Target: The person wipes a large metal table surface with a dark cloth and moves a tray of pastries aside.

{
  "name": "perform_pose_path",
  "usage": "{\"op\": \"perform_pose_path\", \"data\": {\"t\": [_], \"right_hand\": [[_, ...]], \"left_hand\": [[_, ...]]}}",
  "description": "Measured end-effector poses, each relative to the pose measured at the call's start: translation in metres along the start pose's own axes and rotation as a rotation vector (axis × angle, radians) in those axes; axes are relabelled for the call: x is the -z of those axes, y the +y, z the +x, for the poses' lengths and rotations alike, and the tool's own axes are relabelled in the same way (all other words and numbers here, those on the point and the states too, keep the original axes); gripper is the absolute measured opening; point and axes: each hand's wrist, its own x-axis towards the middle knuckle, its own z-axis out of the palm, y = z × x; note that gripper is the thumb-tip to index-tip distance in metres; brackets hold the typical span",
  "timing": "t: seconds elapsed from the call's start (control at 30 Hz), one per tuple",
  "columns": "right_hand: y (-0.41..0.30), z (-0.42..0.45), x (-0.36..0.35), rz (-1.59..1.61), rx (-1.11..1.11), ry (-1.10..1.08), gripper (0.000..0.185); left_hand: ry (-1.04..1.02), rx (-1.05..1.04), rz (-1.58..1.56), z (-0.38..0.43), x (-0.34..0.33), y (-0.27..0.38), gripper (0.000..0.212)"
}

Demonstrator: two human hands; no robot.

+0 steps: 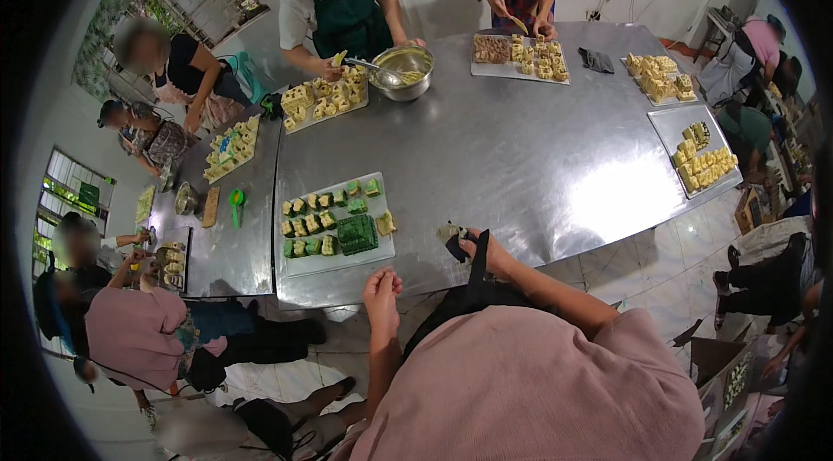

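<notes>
My left hand [382, 292] is raised at the table's near edge, its fingers curled together with nothing visible in them. My right hand [489, 255] grips a crumpled dark cloth [453, 241] with a pale, stained end, just over the steel tabletop. A black strap [480, 259], apparently from the apron, crosses in front of that hand. Left of my hands lies a white tray [338, 264] with rows of small green-sided, yellow-topped cake pieces [311, 224]. A larger dark green ridged block [358, 234] sits on it, and a loose yellowish piece [385, 223] rests by the tray's right side.
Across the steel table [416, 155], two people work over trays of yellow pieces [340, 96] [540, 58], one beside a steel mixing bowl [401, 73]. More trays [670, 129] stand at the right. A second table [221, 252] joins at the left, with several people around it.
</notes>
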Motion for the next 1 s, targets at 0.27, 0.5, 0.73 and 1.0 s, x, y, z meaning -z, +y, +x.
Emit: {"op": "perform_pose_path", "data": {"t": [0.27, 0.5, 0.73, 1.0], "right_hand": [[-0.002, 0.001, 0.021, 0.042, -0.068, -0.084, 0.039], [0.025, 0.003, 0.044, 0.121, 0.022, -0.008, 0.035], [0.057, 0.005, 0.097, 0.122, -0.003, 0.242, 0.030], [0.066, -0.001, 0.169, -0.101, -0.151, 0.638, 0.031]], "left_hand": [[-0.002, -0.014, 0.037, -0.014, -0.023, 0.008, 0.017], [-0.035, 0.026, 0.069, -0.026, -0.051, -0.002, 0.020], [-0.046, 0.048, 0.068, -0.025, -0.092, -0.023, 0.018], [-0.058, 0.060, 0.073, -0.032, -0.125, -0.046, 0.018]]}}
